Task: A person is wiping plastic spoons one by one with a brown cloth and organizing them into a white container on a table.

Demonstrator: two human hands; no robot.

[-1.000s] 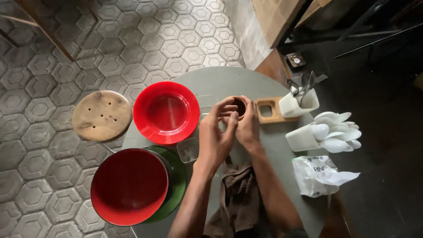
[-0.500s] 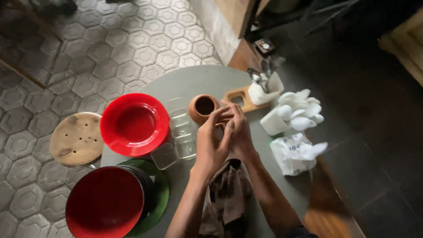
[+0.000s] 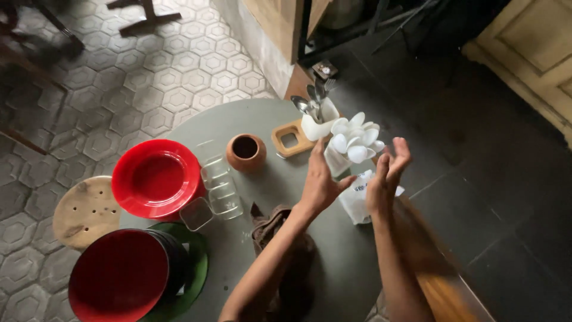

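hovering near table [image 3: 333, 268] right edge: left hand [image 3: 319, 182], right hand [image 3: 386, 179], fingers spread, empty.

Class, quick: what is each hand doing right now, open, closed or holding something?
Left hand: open, empty, raised over the table.
Right hand: open, empty, near the white spoons.

Looks like a café or eatery dining area. Round grey desk [image 3: 286, 119] stacked with red plates [image 3: 156, 177], clear glasses [image 3: 219, 186], clay cup [image 3: 246, 152], holder of metal spoons [image 3: 316, 116], bunch of white plastic spoons [image 3: 356, 138]. Hexagon-tiled floor [image 3: 173, 65], perforated wooden stool [image 3: 86, 211] alongside.
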